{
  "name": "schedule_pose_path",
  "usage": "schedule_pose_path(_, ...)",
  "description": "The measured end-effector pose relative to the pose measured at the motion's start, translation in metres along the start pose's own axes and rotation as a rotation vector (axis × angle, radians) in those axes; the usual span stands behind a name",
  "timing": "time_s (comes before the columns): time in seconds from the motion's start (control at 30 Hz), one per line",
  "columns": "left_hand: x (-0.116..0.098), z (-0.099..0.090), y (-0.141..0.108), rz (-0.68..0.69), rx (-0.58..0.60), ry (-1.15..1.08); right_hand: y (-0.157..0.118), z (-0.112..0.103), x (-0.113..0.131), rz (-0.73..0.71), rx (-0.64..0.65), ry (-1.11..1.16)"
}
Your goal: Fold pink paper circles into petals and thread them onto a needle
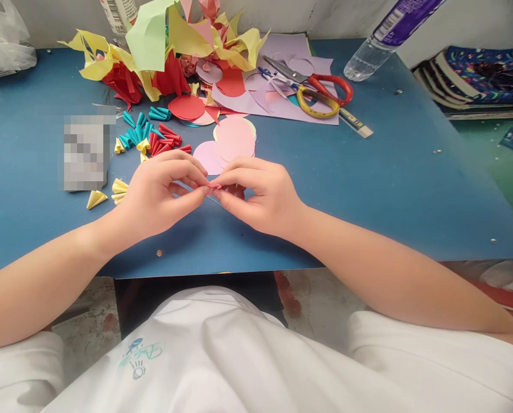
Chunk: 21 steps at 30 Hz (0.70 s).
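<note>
Both hands meet over the blue table, pinching one small piece of pink paper [214,186] between their fingertips. My left hand [164,186] holds its left side and my right hand [260,192] its right side. A thin, needle-like rod [217,202] slants down from the pink paper, beneath the right fingers. Just beyond the fingertips lie overlapping pink paper circles [234,139]. Small rolled paper cones, teal [138,131], red [166,139] and yellow [96,199], lie beyond and left of my left hand, which partly hides some.
Yellow, green and red paper scraps [151,43] pile up at the back. Scissors [312,86] with red and yellow handles rest on purple paper [321,112], beside a cutter [355,122]. A bottle [368,57] stands back right; a blurred grey object [84,152] lies left.
</note>
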<state>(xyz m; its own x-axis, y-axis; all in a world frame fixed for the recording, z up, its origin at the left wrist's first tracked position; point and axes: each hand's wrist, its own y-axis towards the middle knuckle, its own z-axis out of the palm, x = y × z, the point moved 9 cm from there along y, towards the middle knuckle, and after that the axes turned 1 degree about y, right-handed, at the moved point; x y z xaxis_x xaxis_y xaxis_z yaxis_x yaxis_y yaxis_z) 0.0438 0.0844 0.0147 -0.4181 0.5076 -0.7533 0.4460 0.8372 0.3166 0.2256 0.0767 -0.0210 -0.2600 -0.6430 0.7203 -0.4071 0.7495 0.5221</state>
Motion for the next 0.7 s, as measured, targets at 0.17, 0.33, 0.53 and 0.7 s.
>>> schedule_pose_path(0.17,-0.0014,-0.0003,0.0011,-0.011,-0.004,-0.026,0.002,0.0014,0.0038,0.042,0.038,0.04)
schedule_pose_path(0.33,0.0002,0.0005,0.0013,-0.003,-0.008,-0.046,0.0029,0.0026,0.0029,0.044,0.037,0.06)
schedule_pose_path(0.53,-0.0009,0.0017,0.0002,-0.003,0.024,-0.03,0.0045,0.0013,0.003,0.032,0.036,0.09)
schedule_pose_path(0.7,-0.002,0.0032,0.0004,-0.004,0.065,-0.053,0.0052,0.0018,-0.0011,0.105,0.088,0.085)
